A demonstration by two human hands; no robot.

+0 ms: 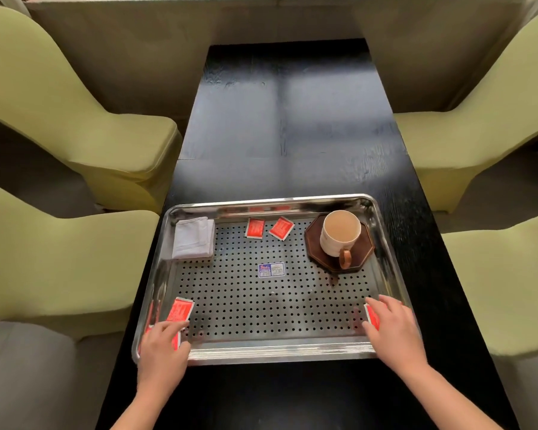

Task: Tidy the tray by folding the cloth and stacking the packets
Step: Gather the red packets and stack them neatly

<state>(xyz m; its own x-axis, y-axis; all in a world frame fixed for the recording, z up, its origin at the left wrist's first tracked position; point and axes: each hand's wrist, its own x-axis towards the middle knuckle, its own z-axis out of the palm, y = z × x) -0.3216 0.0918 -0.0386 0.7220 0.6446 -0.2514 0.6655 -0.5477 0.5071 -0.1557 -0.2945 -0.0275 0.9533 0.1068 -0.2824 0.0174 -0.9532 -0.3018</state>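
A steel perforated tray [271, 349] lies on the black table. A folded white cloth [194, 238] sits in its far left corner. Two red packets [255, 228] [281, 228] lie near the far rim. Another red packet [180, 310] lies at the near left. My left hand [162, 346] rests in the near left corner over a red packet [176, 341] that is mostly hidden. My right hand [392, 327] lies at the near right corner, fingers on a red packet [372, 318]. Whether either hand grips its packet is unclear.
A cup of milky tea [339, 232] stands on a dark octagonal saucer [362, 259] in the tray's far right corner. A small blue-and-white sticker [271, 270] is at the tray's centre. Green chairs [75, 141] flank the black table [286, 125] on both sides.
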